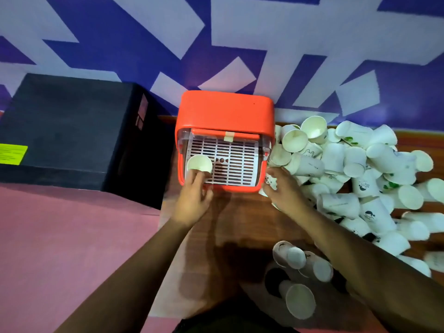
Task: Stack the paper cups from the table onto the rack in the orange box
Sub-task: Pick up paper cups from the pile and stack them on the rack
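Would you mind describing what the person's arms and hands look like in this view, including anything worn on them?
Both arms are bare along all that shows: no sleeves or gloves. The left hand and right hand show no rings, and no watch or band is visible at either wrist. The dim light hides finer marks.

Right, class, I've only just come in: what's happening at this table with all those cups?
A person is loading paper cups into an orange box. The left hand sets one cup on the near left corner of the white slotted rack; no other cup is on the rack. The right hand takes another cup from the edge of the big pile beside the box. Most of the job remains.
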`<action>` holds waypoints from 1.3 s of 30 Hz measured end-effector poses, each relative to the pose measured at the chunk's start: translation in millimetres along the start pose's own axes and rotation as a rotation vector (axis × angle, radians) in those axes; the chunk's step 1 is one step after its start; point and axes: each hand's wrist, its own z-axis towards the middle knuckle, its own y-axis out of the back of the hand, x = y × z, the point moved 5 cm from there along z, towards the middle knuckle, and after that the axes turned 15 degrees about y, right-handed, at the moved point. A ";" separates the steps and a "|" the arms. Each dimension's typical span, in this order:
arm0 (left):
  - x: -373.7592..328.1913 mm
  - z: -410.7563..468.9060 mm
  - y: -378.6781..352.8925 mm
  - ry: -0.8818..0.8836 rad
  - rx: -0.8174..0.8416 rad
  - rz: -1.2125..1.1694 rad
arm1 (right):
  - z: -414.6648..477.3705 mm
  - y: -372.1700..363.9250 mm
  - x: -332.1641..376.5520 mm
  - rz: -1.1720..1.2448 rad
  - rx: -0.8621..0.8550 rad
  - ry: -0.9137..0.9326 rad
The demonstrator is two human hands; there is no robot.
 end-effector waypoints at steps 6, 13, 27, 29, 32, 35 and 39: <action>-74.9 -5.2 -100.7 -0.079 0.318 -0.026 | -44.7 40.7 -72.0 -0.138 -0.058 -0.217; -114.0 -2.3 -182.7 0.030 0.422 0.065 | -40.5 28.3 -84.1 -0.309 0.073 -0.186; -91.3 -13.3 -202.7 0.269 0.605 -0.392 | -46.7 37.2 -93.3 0.042 -0.020 -0.022; -94.2 -16.3 -189.8 0.236 0.613 -0.419 | -50.1 47.2 -82.5 0.240 0.016 -0.030; -89.4 -21.4 -170.5 0.212 0.597 -0.438 | -49.9 58.4 -76.0 0.361 0.013 -0.067; -77.1 -26.3 -144.3 0.264 0.510 -0.486 | -36.0 59.5 -87.6 0.315 -0.113 -0.147; -58.5 -32.9 -114.0 0.309 0.416 -0.608 | -11.1 31.2 -83.6 0.083 0.018 -0.146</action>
